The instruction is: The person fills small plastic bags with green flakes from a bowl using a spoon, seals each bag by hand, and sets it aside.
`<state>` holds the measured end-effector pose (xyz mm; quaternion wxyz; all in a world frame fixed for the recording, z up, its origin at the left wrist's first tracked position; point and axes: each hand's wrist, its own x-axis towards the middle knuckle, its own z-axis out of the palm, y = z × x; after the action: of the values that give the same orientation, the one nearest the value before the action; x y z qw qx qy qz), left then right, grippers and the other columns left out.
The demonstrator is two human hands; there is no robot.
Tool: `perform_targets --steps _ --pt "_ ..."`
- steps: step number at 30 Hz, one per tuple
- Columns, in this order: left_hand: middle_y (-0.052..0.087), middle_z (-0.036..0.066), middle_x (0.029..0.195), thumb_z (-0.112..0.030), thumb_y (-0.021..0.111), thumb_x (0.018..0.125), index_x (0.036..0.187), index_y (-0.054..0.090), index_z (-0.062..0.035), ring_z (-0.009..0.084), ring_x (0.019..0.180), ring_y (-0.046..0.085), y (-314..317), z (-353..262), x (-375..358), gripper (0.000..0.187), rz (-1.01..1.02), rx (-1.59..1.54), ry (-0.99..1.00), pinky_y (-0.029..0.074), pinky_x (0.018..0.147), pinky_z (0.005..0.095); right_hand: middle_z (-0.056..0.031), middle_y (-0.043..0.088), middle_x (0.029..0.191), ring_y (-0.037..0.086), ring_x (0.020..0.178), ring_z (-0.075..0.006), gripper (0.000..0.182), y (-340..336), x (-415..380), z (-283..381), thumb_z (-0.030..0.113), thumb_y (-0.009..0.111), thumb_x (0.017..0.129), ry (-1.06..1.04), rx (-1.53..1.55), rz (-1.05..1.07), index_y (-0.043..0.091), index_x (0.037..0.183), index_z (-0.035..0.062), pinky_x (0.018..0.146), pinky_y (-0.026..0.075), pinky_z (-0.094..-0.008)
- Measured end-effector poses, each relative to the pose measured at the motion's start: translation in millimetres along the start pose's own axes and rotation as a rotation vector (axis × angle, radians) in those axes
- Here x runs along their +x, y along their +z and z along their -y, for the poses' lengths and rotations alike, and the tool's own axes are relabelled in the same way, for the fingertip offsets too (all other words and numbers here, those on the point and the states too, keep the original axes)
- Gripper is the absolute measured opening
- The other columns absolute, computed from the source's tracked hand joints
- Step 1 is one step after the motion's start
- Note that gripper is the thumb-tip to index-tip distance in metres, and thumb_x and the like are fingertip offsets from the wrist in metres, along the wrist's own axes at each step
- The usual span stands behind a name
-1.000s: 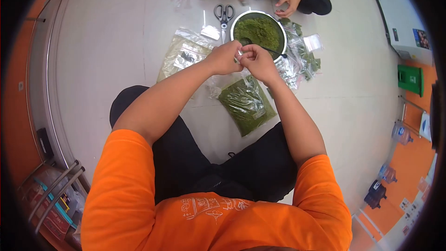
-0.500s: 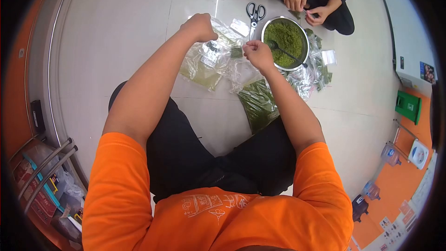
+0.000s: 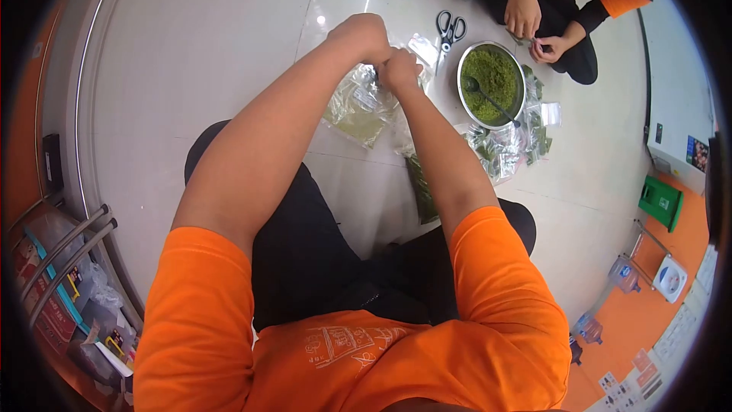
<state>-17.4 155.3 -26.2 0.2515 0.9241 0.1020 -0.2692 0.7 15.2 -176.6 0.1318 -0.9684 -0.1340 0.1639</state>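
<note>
My left hand [image 3: 366, 37] and my right hand [image 3: 399, 69] meet above the clear plastic bags on the floor. Both have their fingers closed, but what they pinch is hidden by the hands themselves. Just below them lies a flat clear plastic bag [image 3: 354, 123] with yellowish-green contents. A bag of dark green leaves [image 3: 423, 194] shows partly behind my right forearm. To the right stands a metal bowl [image 3: 520, 95] of chopped green stuff [image 3: 489, 72], with a black spoon [image 3: 492, 99] resting in it. Black-handled scissors [image 3: 450, 29] lie beyond my hands.
Across the bowl sits a co-worker, whose hands [image 3: 534, 34] hold a small green piece. Small clear packets [image 3: 499, 152] with green bits lie around the bowl's near side. A metal rack [image 3: 65, 259] stands at left; a green bin [image 3: 660, 203] is at right.
My right hand has moved left, away from the bowl's edge, to meet my left hand. The view has shifted, so the bowl and scissors appear farther right.
</note>
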Motion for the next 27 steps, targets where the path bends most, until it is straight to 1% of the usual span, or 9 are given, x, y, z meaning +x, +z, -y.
perform_targets --steps 1,3,7,10,11,14,16,20,27 --pt "0.062 0.023 0.129 -0.030 0.069 0.077 0.131 0.058 0.0037 0.0346 0.119 0.061 -1.0 1.3 -0.8 0.064 -0.002 -0.011 -0.004 0.049 0.102 0.0392 -0.0108 0.071 0.110 0.061 0.112 -0.0289 0.022 -5.4 4.4 3.6 0.031 0.073 0.084 0.059 0.016 0.154 0.076 0.097 0.0136 0.098 0.040 -0.0510" --pt "0.063 0.023 0.128 -0.031 0.069 0.077 0.131 0.058 0.0033 0.0347 0.119 0.061 -2.8 4.7 -1.5 0.064 0.003 -0.015 -0.014 0.049 0.101 0.0394 -0.0094 0.073 0.104 0.065 0.104 -0.0292 0.021 -12.0 3.1 1.5 0.030 0.074 0.084 0.033 0.091 0.173 0.077 0.097 0.0142 0.093 0.044 -0.0482" --pt "0.064 0.023 0.125 -0.030 0.069 0.077 0.127 0.062 0.0026 0.0341 0.116 0.063 -0.6 9.5 5.4 0.060 -0.024 -0.026 -0.021 0.050 0.099 0.0396 -0.0084 0.074 0.089 0.069 0.080 -0.0242 0.020 -26.8 6.9 -21.2 0.023 0.071 0.087 -0.126 0.411 0.055 0.077 0.102 0.0099 0.077 0.051 -0.0381" --pt "0.070 0.021 0.109 -0.022 0.072 0.076 0.100 0.073 0.0008 0.0337 0.100 0.069 11.2 12.4 16.1 0.033 -0.126 -0.006 0.043 0.056 0.084 0.0407 -0.0081 0.072 0.080 0.066 0.068 -0.0170 0.019 -51.1 2.6 -37.9 0.015 0.066 0.091 -0.102 0.729 0.007 0.075 0.105 0.0053 0.065 0.051 -0.0309" --pt "0.070 0.019 0.114 -0.030 0.069 0.079 0.114 0.071 -0.0028 0.0302 0.106 0.068 12.7 8.6 16.2 0.044 -0.101 0.044 0.091 0.052 0.094 0.0391 -0.0070 0.070 0.073 0.061 0.065 -0.0115 0.019 -61.9 -4.9 -42.9 0.010 0.062 0.093 -0.065 0.868 0.014 0.074 0.104 0.0006 0.064 0.050 -0.0288" --pt "0.074 0.016 0.100 -0.029 0.069 0.082 0.105 0.075 -0.0067 0.0266 0.094 0.071 18.5 -22.6 0.9 0.032 0.021 -0.278 0.233 0.054 0.087 0.0366 -0.0048 0.068 0.069 0.059 0.060 -0.0107 0.018 -121.0 -48.0 -59.6 0.012 0.066 0.092 -0.059 0.787 0.007 0.074 0.100 -0.0017 0.061 0.049 -0.0277" --pt "0.075 0.013 0.087 -0.027 0.069 0.085 0.098 0.077 -0.0081 0.0215 0.081 0.072 41.6 -41.6 -3.7 0.025 -0.113 -0.399 0.414 0.055 0.077 0.0329 -0.0026 0.067 0.066 0.058 0.058 -0.0095 0.019 -152.6 -81.5 -66.2 0.015 0.071 0.089 0.068 0.751 -0.100 0.074 0.093 -0.0036 0.058 0.048 -0.0263" --pt "0.074 0.009 0.078 -0.031 0.068 0.088 0.101 0.077 -0.0070 0.0148 0.067 0.067 53.0 -84.4 -33.7 0.029 0.021 -0.625 0.368 0.052 0.067 0.0295 -0.0038 0.069 0.067 0.060 0.059 -0.0088 0.019 -188.6 -130.1 -80.7 0.016 0.076 0.085 0.097 0.764 -0.194 0.074 0.085 -0.0035 0.057 0.047 -0.0258" --pt "0.069 0.013 0.072 -0.033 0.065 0.090 0.099 0.075 -0.0057 0.0165 0.061 0.064 58.3 -127.2 -57.6 0.030 -0.160 -0.572 0.383 0.050 0.062 0.0321 -0.0093 0.068 0.064 0.059 0.056 -0.0106 0.019 -210.3 -145.5 -87.5 0.015 0.078 0.081 -0.004 0.680 -0.303 0.073 0.082 -0.0033 0.057 0.047 -0.0276"
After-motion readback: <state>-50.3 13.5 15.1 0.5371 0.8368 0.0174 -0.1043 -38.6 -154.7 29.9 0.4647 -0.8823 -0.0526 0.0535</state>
